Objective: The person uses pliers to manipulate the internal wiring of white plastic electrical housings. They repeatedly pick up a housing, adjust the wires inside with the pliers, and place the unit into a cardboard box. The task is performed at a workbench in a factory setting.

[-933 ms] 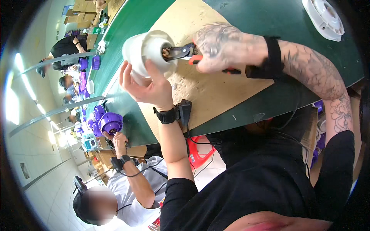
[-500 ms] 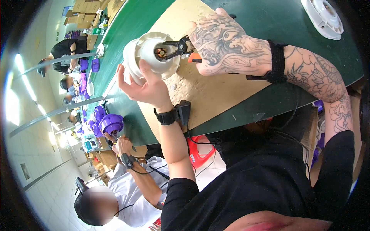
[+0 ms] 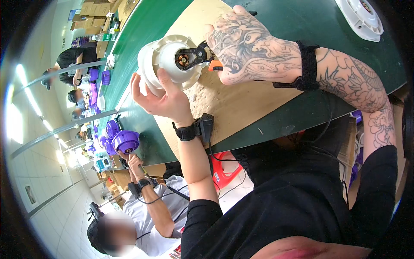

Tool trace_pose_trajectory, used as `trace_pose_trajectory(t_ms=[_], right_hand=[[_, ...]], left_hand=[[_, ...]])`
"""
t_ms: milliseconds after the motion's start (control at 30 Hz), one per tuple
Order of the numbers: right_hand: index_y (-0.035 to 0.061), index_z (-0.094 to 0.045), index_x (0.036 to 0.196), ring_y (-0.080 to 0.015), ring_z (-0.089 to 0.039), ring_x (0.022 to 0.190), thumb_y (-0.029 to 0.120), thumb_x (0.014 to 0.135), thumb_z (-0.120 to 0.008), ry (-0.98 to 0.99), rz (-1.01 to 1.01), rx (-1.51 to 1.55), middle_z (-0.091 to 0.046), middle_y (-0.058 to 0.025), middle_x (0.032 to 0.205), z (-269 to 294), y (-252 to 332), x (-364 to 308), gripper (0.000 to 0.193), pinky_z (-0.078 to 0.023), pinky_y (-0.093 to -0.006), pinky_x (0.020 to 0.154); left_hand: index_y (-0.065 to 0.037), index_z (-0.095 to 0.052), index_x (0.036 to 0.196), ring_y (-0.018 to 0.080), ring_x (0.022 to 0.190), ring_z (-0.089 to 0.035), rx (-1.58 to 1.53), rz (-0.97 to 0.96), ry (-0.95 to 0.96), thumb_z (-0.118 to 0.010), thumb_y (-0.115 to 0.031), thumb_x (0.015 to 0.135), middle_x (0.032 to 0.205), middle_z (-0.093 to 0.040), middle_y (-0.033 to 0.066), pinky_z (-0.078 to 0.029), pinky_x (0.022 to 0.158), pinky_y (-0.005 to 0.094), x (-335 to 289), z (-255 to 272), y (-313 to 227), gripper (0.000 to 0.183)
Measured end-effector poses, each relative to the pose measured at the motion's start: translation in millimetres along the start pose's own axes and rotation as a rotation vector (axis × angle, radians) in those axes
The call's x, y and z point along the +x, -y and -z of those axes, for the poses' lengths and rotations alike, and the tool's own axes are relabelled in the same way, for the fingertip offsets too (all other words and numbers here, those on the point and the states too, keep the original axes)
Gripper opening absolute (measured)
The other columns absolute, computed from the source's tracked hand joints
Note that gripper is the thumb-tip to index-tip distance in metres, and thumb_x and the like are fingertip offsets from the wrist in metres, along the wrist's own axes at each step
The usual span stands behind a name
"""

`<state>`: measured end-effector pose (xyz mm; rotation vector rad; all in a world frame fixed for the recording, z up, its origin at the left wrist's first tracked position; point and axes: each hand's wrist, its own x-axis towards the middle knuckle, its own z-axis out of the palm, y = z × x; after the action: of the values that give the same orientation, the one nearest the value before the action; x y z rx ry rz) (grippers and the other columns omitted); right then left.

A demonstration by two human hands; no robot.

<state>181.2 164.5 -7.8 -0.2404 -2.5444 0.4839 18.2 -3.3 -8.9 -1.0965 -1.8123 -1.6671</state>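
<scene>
A white round plastic housing (image 3: 148,64) stands tilted on the cardboard, its round opening turned toward the right. Down inside that opening sits a copper-coloured motor part (image 3: 183,59). My left hand (image 3: 166,98) cups the housing from the near side, thumb against the rounded body and fingers along the outer rim. Closed around the handles of black pliers with orange grips (image 3: 202,52) is my right hand (image 3: 254,47). The plier jaws reach into the opening, spread on either side of the motor part. My right fingers are mostly hidden behind the hand.
A brown cardboard sheet (image 3: 241,110) covers part of the green table (image 3: 293,125). Another white housing (image 3: 362,19) lies at the far right. On the left, a co-worker's hand (image 3: 136,166) works at a purple housing (image 3: 126,141). A red stool (image 3: 226,175) stands below the table edge.
The plier jaws have spread wider in the opening, and the motor part shows more plainly. My right hand has shifted slightly left and up. The co-worker's purple housing has turned.
</scene>
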Motion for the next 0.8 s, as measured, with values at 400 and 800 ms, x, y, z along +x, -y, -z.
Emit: trace_pose_trajectory(t_ms=[400, 800], right_hand=[[0.0028, -0.069, 0.103, -0.0327, -0.066, 0.094, 0.035, 0.073, -0.07, 0.114, 0.004, 0.064, -0.071, -0.0153, 0.097, 12, -7, 3, 0.044, -0.045, -0.0448, 0.09], [0.0055, -0.073, 0.098, -0.0315, -0.067, 0.087, 0.036, 0.079, -0.067, 0.219, -0.001, 0.114, -0.074, -0.0126, 0.096, 18, -9, 2, 0.036, -0.049, -0.0417, 0.081]], left_hand=[[0.001, -0.044, 0.135, 0.0326, 0.111, -0.067, -0.008, 0.0, -0.008, -0.077, 0.002, 0.088, 0.126, -0.058, 0.022, -0.061, 0.091, 0.0406, 0, -3, -3, 0.057], [0.002, -0.043, 0.135, 0.0327, 0.11, -0.067, 0.023, -0.047, 0.023, -0.078, 0.001, 0.087, 0.128, -0.058, 0.0223, -0.061, 0.091, 0.0397, -2, -2, -2, 0.06]])
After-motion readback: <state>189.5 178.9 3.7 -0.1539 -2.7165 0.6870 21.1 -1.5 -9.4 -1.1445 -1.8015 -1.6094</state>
